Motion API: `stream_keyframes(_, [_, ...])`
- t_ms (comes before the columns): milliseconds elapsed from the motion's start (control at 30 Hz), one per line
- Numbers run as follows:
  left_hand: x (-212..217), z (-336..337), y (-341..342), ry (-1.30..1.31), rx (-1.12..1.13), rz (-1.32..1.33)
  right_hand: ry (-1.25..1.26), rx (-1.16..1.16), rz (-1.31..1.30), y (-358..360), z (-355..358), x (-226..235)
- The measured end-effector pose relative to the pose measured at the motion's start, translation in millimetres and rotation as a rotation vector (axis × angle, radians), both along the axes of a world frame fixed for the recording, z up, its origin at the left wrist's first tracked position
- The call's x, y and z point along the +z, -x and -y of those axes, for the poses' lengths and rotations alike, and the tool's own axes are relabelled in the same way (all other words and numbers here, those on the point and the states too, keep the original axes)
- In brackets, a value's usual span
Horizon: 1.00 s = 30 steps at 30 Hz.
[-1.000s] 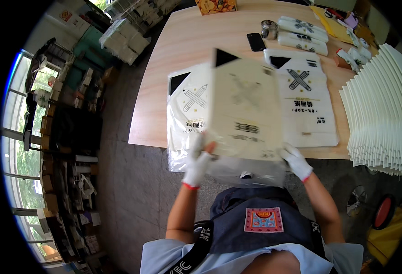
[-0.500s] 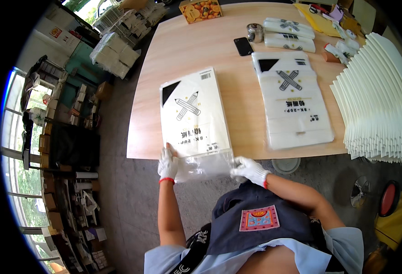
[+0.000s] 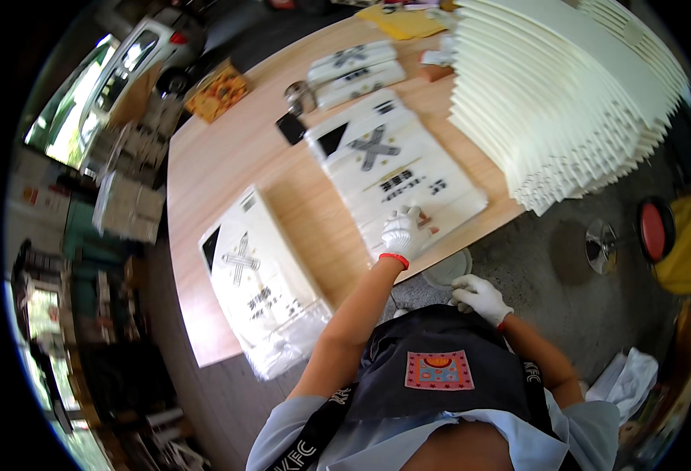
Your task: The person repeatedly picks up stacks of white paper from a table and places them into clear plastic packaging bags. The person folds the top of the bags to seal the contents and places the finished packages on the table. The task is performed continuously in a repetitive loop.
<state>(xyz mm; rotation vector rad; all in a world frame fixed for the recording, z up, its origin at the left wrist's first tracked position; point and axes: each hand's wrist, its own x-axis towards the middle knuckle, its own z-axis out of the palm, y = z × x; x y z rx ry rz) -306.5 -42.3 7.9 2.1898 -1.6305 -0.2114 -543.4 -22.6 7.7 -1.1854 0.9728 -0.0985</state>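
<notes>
My left hand [image 3: 406, 233], in a white glove with some fingertips bare, rests on the lower part of a stack of flat clear plastic bags [image 3: 396, 149] printed with crossed pencils. Its fingers are spread and nothing is gripped. My right hand [image 3: 480, 300], also gloved, hangs in front of the apron beyond the table edge, fingers loosely bent and holding nothing visible. To the left lies a thick stack of white paper in a printed clear bag [image 3: 263, 271]. The bag's loose open end [image 3: 286, 349] hangs over the table's near edge.
Tall fanned stacks of white paper [image 3: 549, 86] fill the table's right side. Beyond the bags are a black phone [image 3: 290, 129], a metal tin [image 3: 300, 97], rolled bag bundles [image 3: 357, 72] and an orange box [image 3: 216, 93]. A round white bucket [image 3: 448, 272] and a stool [image 3: 600, 239] stand off the table.
My left hand has left the bagged paper and crossed right onto the flat bags. My right hand has let go of the bag's end and drawn back. The view has turned right.
</notes>
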Motion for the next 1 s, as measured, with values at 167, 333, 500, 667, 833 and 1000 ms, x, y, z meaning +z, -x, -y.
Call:
stream_keyframes(167, [-54,38,-23,-0.219,-0.112,-0.285,-0.065,-0.116,0.067,18,-13,-19])
stream_keyframes(333, [-21,39,-36,-0.285,-0.100,-0.399,-0.013,-0.095,0.108,8,12,5])
stream_keyframes(500, [10,45,-44,-0.271,-0.116,-0.427,0.016,-0.081,0.232,-50,72,21])
stream_keyframes(667, [19,41,-52,0.143,-0.028,-0.556,0.005,-0.192,0.201,-134,111,16])
stream_keyframes(833, [88,63,-91,0.619,-0.003,-1.747,0.761,0.297,-0.398,-93,132,-52])
stream_keyframes(1000, [111,54,-79,0.094,-0.040,-1.025,0.402,0.343,-0.086,-96,114,69])
